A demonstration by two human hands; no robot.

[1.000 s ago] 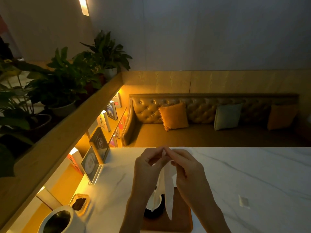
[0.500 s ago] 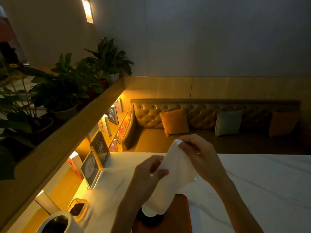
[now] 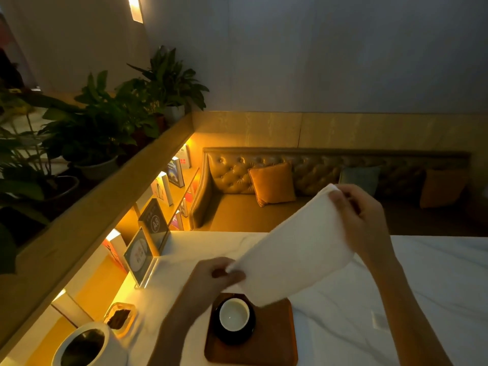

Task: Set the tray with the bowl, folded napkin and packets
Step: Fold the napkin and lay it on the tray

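A white paper napkin (image 3: 295, 249) is stretched flat in the air above the table, held at two opposite corners. My left hand (image 3: 211, 281) pinches its lower left corner; my right hand (image 3: 361, 217) pinches its upper right corner. Below the napkin lies a brown wooden tray (image 3: 277, 344) near the table's front edge. On the tray's left half stands a small bowl (image 3: 233, 317), dark outside and white inside. A small pale packet (image 3: 379, 320) lies on the table to the right of the tray.
The white marble table (image 3: 422, 273) runs to the right. At its left edge stand acrylic sign holders (image 3: 140, 257), a small dish (image 3: 120, 318) and a white cylindrical container (image 3: 84, 347). Behind are a lit bookshelf, potted plants and a tufted sofa with cushions.
The napkin hung folded and narrow between both hands over the tray; my hands have since drawn apart, the right one up and rightward, spreading it open. The bowl is now uncovered.
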